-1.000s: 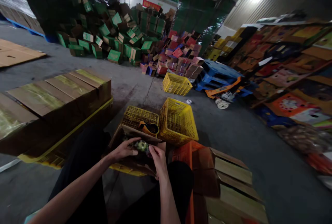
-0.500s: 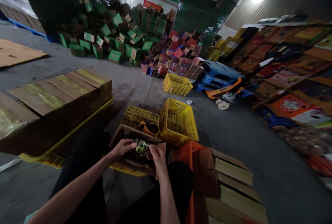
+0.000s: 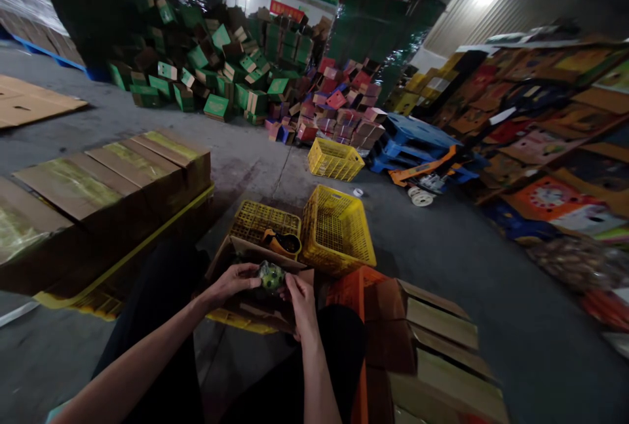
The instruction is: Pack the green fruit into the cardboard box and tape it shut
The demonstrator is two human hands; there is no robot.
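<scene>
A small green, dark-spotted bundle in shiny clear plastic point(image 3: 271, 277) is held between my hands, above an open cardboard box point(image 3: 249, 249). My left hand point(image 3: 238, 280) pinches its left end, thumb and fingers closed on the plastic. My right hand point(image 3: 299, 293) grips the right end with its fingertips. What the plastic wraps cannot be made out for certain. The box's inside is dark and partly hidden by my hands. Just behind the box, an orange and black tape dispenser point(image 3: 281, 242) lies on an upturned yellow crate point(image 3: 265, 219).
A yellow crate point(image 3: 339, 231) stands at right behind the box, another point(image 3: 336, 159) farther off. Taped cartons point(image 3: 118, 172) fill a crate at left. An orange crate point(image 3: 362, 319) with cartons point(image 3: 442, 345) is at right. Beyond are a pallet jack point(image 3: 425, 175) and blue pallets point(image 3: 417, 135).
The plastic-wrapped green bundle has shifted slightly right and turned in my fingers, looking rounder now. Both hands keep their pinch and have moved slightly right.
</scene>
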